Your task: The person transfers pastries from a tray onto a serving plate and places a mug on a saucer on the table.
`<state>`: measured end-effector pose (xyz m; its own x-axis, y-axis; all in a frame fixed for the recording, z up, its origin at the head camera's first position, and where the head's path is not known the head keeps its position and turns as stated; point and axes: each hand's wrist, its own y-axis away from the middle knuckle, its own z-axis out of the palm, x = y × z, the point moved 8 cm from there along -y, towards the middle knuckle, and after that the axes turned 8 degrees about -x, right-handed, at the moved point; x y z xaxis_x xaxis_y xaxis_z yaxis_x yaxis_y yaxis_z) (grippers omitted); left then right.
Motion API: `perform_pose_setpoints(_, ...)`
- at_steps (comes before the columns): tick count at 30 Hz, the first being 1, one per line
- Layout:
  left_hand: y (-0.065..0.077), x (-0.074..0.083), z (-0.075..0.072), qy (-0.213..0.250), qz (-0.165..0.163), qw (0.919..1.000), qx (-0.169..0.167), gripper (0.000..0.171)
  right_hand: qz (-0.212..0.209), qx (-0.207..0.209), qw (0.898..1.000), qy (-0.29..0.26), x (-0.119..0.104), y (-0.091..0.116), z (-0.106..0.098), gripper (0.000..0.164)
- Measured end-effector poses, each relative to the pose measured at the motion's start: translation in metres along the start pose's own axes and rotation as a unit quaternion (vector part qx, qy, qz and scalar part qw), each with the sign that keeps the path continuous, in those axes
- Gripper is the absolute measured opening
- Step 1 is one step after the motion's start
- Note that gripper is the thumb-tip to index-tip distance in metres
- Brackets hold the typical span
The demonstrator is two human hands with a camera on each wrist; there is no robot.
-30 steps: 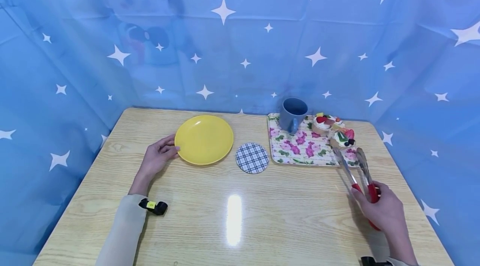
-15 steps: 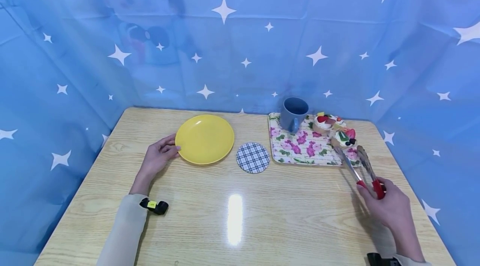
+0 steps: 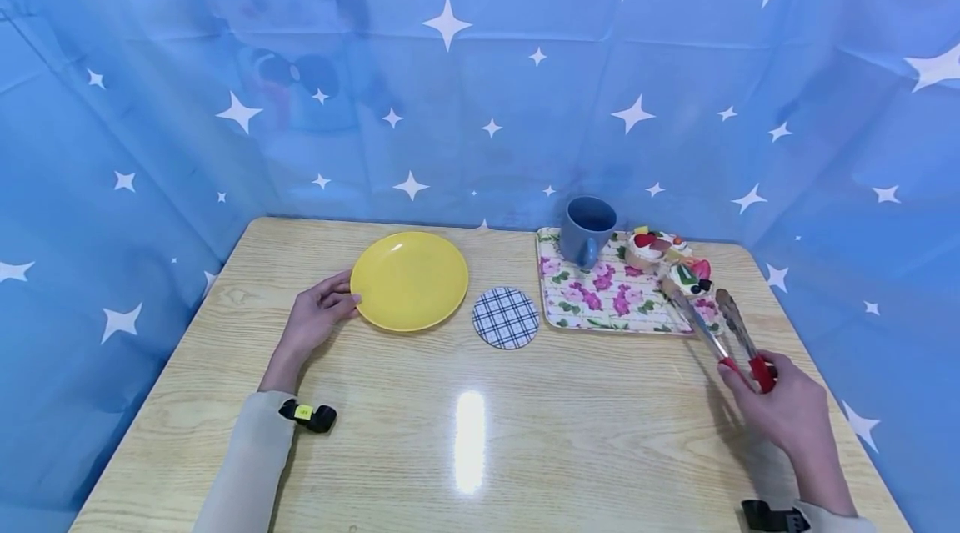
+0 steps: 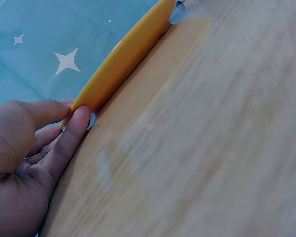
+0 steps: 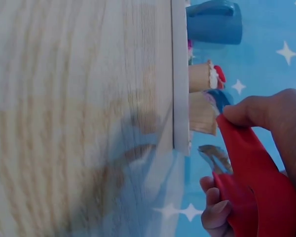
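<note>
My left hand (image 3: 317,318) pinches the left rim of a yellow plate (image 3: 408,281) on the table; in the left wrist view the thumb and fingers (image 4: 80,121) grip its edge. With my right hand (image 3: 786,409) I hold metal kitchen tongs (image 3: 703,326) by their red handles (image 5: 246,173). The tongs' arms are spread, pointing at the nearest fruit-topped tart (image 3: 688,279) on a floral tray (image 3: 592,312). One tip overlaps the tart's left side in the head view, while the other sits to its right. Nothing is clamped between the tips.
A blue mug (image 3: 587,231) stands at the tray's back left. More fruit-topped tarts (image 3: 647,249) sit behind the nearest one. A checked round coaster (image 3: 506,318) lies between plate and tray. A blue starry curtain (image 3: 480,82) borders the wooden table (image 3: 390,433).
My right hand has shifted a little right and away from me, and the tongs' tips have risen and spread slightly around the tart. The left hand and plate stay put.
</note>
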<state>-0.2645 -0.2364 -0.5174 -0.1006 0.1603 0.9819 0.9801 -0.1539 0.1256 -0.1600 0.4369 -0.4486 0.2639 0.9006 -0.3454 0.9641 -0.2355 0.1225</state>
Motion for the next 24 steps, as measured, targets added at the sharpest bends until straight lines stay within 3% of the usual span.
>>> perform_pose_setpoints(6,0.0,-0.001,-0.001,-0.003,0.001,1.0,0.001,0.059,-0.007,0.014,1.0,-0.003,0.0,-0.003,-0.003,0.083)
perform_pose_setpoints(24,-0.002,-0.002,-0.001,-0.001,0.005,1.0,0.005,0.059,-0.007,-0.003,1.0,-0.004,0.001,-0.023,-0.003,0.088)
